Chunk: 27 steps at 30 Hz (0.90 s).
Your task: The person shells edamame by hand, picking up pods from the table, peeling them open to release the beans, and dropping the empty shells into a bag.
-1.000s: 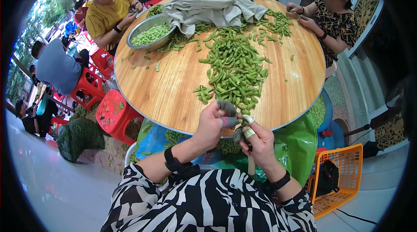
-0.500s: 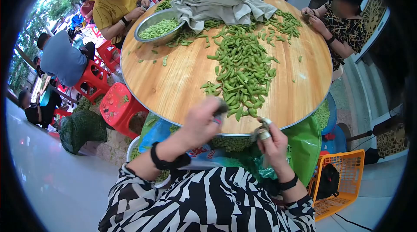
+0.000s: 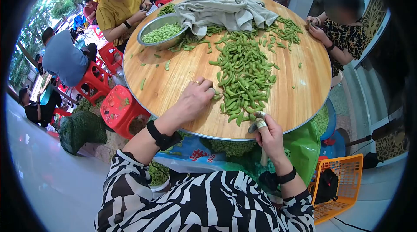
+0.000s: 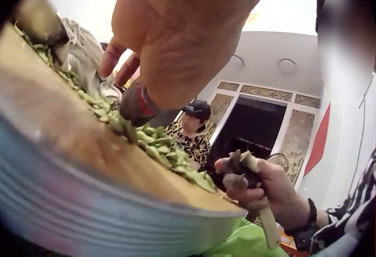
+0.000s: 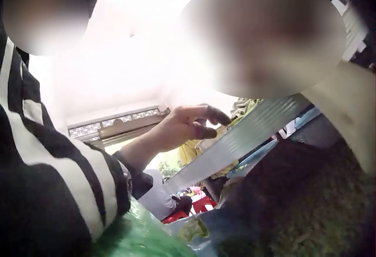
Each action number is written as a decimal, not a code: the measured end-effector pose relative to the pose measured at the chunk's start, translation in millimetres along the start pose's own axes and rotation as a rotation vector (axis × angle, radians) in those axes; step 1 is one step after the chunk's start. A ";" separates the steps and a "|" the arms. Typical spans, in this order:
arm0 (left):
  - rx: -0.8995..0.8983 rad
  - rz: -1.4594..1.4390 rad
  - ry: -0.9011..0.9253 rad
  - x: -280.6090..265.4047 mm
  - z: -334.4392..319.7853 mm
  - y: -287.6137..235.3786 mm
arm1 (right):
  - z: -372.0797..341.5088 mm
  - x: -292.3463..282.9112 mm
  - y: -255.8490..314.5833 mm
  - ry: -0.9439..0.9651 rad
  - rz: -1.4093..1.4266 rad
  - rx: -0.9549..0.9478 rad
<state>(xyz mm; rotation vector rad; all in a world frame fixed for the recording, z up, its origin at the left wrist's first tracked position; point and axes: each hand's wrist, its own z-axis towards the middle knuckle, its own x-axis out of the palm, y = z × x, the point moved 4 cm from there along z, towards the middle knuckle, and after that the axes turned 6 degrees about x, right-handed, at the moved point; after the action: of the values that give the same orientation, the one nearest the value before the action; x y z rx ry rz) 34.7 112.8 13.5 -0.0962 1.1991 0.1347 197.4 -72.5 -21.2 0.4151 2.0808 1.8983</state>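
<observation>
Green pods point(image 3: 243, 75) lie heaped on the round wooden table point(image 3: 173, 91). At the heap's left edge, my left hand point(image 3: 191, 101) reaches down over the table, its covered fingertips by the pods. The left wrist view shows the left hand point(image 4: 182, 45) with a grey-covered digit against the pods point(image 4: 158, 142). In the right wrist view, finger and thumb of the left hand point(image 5: 182, 127) stand apart. My right hand point(image 3: 271, 138), white wrapping on a digit, grips a pale handle point(image 3: 264, 158) by the table's near edge. What its fingertips touch is unclear.
A metal bowl point(image 3: 160, 34) of shelled beans and a grey cloth point(image 3: 226, 10) sit at the table's far side. People sit around it. Red stools point(image 3: 121, 110) stand left, an orange basket point(image 3: 347, 180) right, and green plastic point(image 3: 304, 145) hangs below the near edge.
The hands were together near the table's front edge and have parted. My left hand has moved left and forward to the heap; the right stays near the edge, holding the handle.
</observation>
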 end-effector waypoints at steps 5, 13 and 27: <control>-0.231 -0.320 -0.210 -11.1 -9.3 8.8 | -1.5 1.6 2.6 0.042 0.009 -0.002; -0.467 -1.505 -0.197 -13.0 7.3 -60.0 | -13.0 29.9 22.5 0.198 0.263 0.098; -0.550 -1.522 -0.268 -0.8 14.0 -77.0 | -29.8 29.7 20.8 0.205 0.434 0.081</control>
<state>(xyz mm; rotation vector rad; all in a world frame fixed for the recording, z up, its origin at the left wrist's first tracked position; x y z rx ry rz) 59.3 38.7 19.5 -1.3744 0.5432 -0.8396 158.5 -85.8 1.4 0.7749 2.3562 2.1747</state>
